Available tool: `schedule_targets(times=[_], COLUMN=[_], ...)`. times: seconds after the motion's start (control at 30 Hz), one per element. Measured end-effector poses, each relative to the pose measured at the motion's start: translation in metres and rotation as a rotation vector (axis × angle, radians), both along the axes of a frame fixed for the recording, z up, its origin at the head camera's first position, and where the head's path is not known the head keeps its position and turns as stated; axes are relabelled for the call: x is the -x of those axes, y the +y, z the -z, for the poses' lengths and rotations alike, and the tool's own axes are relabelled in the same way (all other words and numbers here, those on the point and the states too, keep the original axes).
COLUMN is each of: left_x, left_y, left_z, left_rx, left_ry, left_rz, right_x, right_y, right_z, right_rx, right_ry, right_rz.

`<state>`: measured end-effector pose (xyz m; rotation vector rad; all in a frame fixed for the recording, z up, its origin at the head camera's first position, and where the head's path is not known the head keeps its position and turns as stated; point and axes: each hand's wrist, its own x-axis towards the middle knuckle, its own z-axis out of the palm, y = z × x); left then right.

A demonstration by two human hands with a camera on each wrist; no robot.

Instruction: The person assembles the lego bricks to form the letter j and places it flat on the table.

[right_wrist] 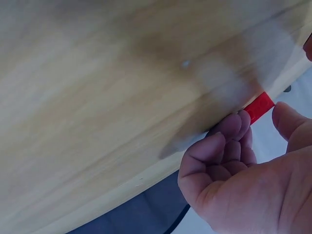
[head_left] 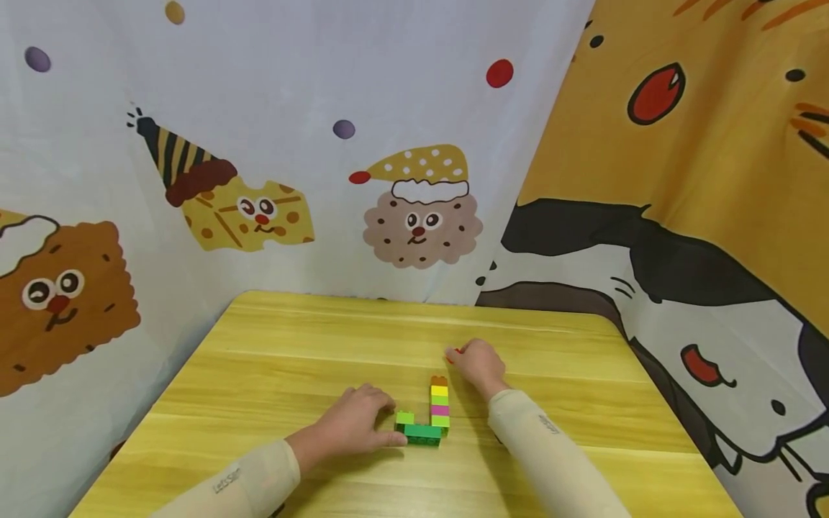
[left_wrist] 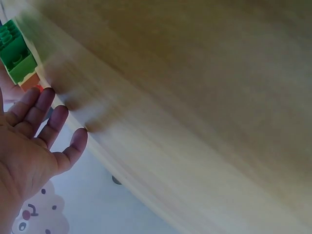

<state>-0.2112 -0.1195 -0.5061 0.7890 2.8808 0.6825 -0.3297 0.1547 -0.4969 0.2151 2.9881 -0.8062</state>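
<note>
A toy-brick build stands on the wooden table in the head view. It has a dark green brick (head_left: 422,434) in front, a lime brick (head_left: 405,417) at its left end and a column (head_left: 440,403) of lime, pink, yellow and orange bricks on the right. My left hand (head_left: 355,423) is beside its left end, fingers spread and thumb tip at the dark green brick. Beyond the column, my right hand (head_left: 479,365) pinches a red brick (right_wrist: 260,107) between thumb and fingertips, close to the tabletop. The hand covers most of that brick in the head view.
The wooden table (head_left: 291,338) has rounded far corners. Behind it hangs a white curtain (head_left: 272,86) with cartoon prints, and an orange printed one (head_left: 583,144) closes off the right side.
</note>
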Motion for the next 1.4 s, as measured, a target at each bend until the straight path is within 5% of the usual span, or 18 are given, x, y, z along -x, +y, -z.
schedule_targets(times=[0.8,1.4], left_x=[-0.002,-0.003], left_y=[0.000,-0.004], left_z=[0.000,0.003], left_rx=[0.002,-0.002], left_ry=[0.008,-0.003], left_rz=[-0.011,-0.011], right_x=[0.005,0.002], right_y=[-0.006,-0.006], right_z=[0.008,0.006], right_rx=[0.172,0.186], right_ry=[0.047,0.008], right_rz=[-0.256,-0.287])
